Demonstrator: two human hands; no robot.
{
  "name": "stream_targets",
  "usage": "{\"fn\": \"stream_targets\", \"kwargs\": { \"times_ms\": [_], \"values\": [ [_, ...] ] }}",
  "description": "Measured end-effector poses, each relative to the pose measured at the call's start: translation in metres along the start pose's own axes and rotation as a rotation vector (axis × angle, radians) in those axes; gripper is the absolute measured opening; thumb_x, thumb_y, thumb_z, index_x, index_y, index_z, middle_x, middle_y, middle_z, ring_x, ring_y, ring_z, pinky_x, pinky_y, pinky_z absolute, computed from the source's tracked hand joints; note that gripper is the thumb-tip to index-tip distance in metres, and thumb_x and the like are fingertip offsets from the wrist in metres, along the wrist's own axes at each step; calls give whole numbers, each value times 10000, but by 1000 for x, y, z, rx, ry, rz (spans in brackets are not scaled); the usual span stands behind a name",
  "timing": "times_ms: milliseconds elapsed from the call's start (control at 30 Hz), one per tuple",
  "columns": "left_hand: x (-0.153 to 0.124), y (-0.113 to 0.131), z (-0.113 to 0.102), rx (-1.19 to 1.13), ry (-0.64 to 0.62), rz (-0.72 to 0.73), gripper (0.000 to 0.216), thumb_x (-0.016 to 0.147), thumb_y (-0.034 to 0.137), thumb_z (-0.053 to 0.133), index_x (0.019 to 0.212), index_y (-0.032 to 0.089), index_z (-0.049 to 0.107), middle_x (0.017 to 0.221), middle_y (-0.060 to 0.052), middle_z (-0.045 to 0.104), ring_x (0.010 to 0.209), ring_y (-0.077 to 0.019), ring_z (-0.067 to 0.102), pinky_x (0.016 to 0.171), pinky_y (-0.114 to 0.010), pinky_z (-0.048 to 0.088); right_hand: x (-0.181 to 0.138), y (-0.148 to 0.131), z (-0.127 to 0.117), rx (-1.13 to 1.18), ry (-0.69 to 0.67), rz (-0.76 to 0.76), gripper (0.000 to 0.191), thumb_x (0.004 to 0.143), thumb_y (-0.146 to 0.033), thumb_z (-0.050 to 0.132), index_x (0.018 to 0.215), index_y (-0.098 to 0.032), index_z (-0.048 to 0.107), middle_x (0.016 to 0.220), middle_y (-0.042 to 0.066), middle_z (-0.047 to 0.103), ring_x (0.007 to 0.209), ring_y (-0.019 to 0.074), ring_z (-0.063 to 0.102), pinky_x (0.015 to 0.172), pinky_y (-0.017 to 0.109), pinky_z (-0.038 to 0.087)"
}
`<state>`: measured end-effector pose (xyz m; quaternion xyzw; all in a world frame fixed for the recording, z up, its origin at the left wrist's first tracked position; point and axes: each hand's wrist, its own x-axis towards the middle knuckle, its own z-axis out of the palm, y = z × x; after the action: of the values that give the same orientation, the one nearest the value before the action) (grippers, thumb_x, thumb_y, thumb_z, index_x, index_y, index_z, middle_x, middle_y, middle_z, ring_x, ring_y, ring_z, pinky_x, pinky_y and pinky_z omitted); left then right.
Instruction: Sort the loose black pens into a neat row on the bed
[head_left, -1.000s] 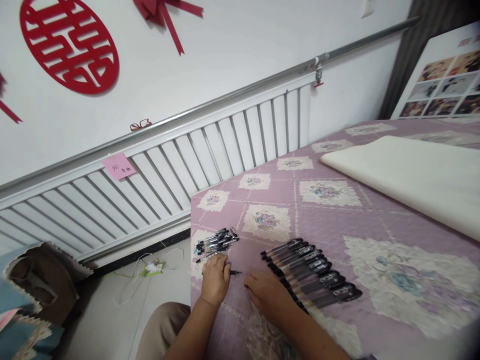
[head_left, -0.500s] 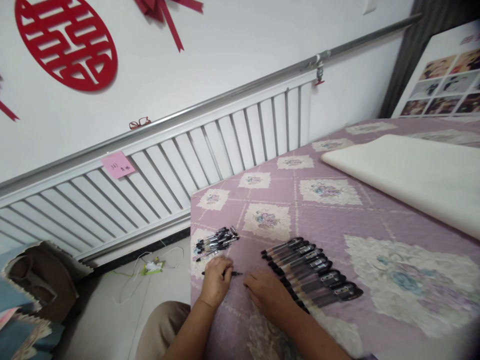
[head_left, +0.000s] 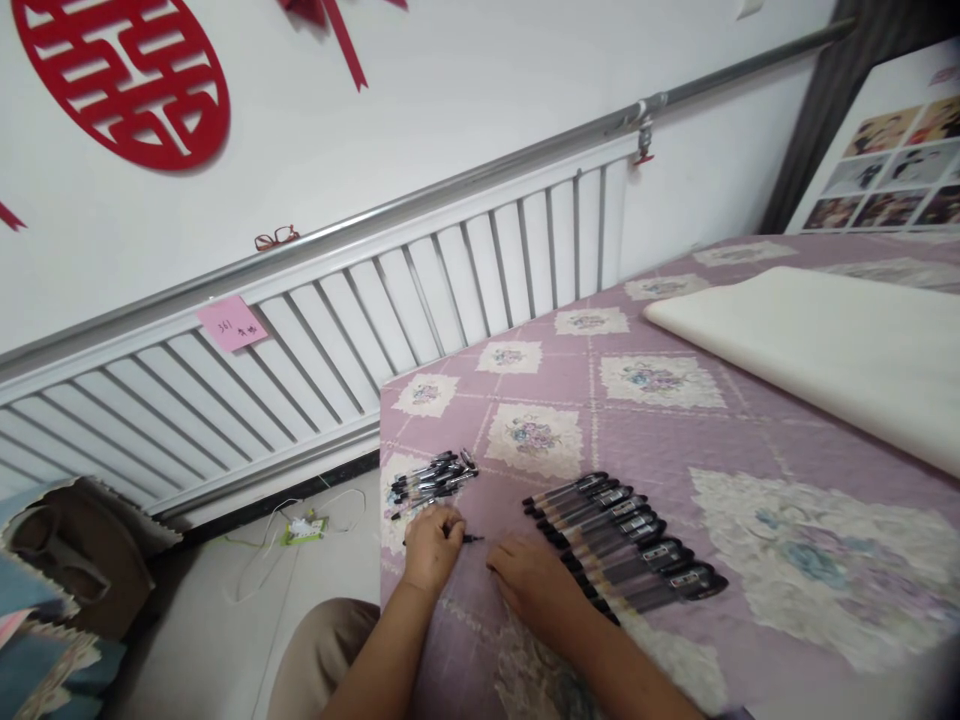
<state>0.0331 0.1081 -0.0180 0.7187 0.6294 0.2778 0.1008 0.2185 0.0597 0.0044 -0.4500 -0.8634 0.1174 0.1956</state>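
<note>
My left hand point(head_left: 435, 545) is over the left part of the bed or table cover, its fingers closed around a dark pen point(head_left: 472, 539). The tip of this pen sticks out to the right and its other end shows left of the hand. Just across from the tip is my right hand point(head_left: 534, 580), its fingers curled together and slightly blurred; whatever they may hold is hidden. Beyond my left hand lies a loose pile of black and clear pens point(head_left: 431, 478). Right of my right hand, several capped gel pens point(head_left: 630, 535) lie side by side in a slanting row.
A purple floral cover point(head_left: 540, 370) spreads under everything, with a folded cream sheet point(head_left: 825, 340) at the right. Along the wall runs a white radiator point(head_left: 420, 300) with glasses point(head_left: 276, 238) on top. A power strip point(head_left: 306, 528) lies on the floor.
My left hand has shifted slightly, and a little less of the pen's tip shows. My right hand stays nearly in place. The view has tilted slightly.
</note>
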Motion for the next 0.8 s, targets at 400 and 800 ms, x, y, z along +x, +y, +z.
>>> {"fn": "stream_targets", "kwargs": {
  "times_ms": [400, 800],
  "values": [
    [6, -3, -4, -84, -70, 2, 118, 729, 161, 548, 629, 190, 604, 656, 25, 596, 668, -129, 540, 658, -243, 388, 2, -2, -2, -15, 16, 6, 132, 831, -108, 489, 825, -177, 601, 849, 52, 656, 827, 197, 584, 724, 294, 388],
    [-35, 8, -4, -195, 143, 110, 100, 838, 225, 492, 820, 203, 589, 818, -27, 599, 825, -178, 560, 762, -308, 451, 2, -2, 4, 256, 97, 138, 200, 840, -155, 480, 970, -179, 630, 934, 63, 677, 899, 215, 605, 800, 321, 436]
  ]
}}
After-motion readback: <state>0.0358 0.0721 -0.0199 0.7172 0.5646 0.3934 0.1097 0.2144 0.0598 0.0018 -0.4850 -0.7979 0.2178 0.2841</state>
